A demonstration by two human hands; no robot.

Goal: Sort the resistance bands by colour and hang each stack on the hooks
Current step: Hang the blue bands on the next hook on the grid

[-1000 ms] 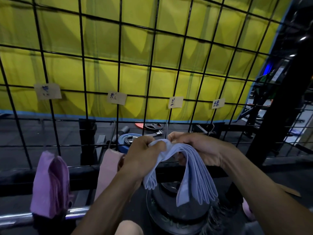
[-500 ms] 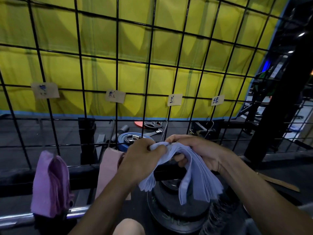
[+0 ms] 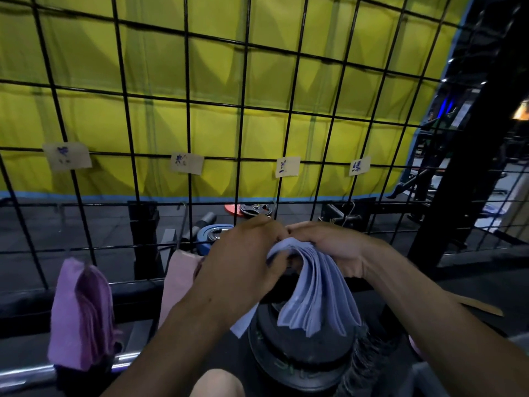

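Observation:
A folded stack of light blue bands (image 3: 320, 293) drapes over its fold at the centre, ends hanging down. My left hand (image 3: 243, 265) grips the fold from the left and my right hand (image 3: 329, 245) grips it from the right, both just in front of the black wire grid (image 3: 243, 110) below the third paper label (image 3: 287, 167). A purple stack (image 3: 81, 313) hangs at the lower left under its label (image 3: 67, 156). A pink stack (image 3: 179, 279) hangs beside it, partly behind my left arm, under another label (image 3: 187, 163). The hook under the blue bands is hidden.
A fourth label (image 3: 360, 166) sits to the right with a bare metal hook (image 3: 347, 214) below it. Black weight plates (image 3: 297, 356) are stacked under my hands. A chrome bar (image 3: 25, 373) runs at lower left. A dark post (image 3: 463, 150) stands at right.
Both hands have lifted the blue stack slightly up and toward the grid, closer together at the fold. The purple and pink stacks have not moved.

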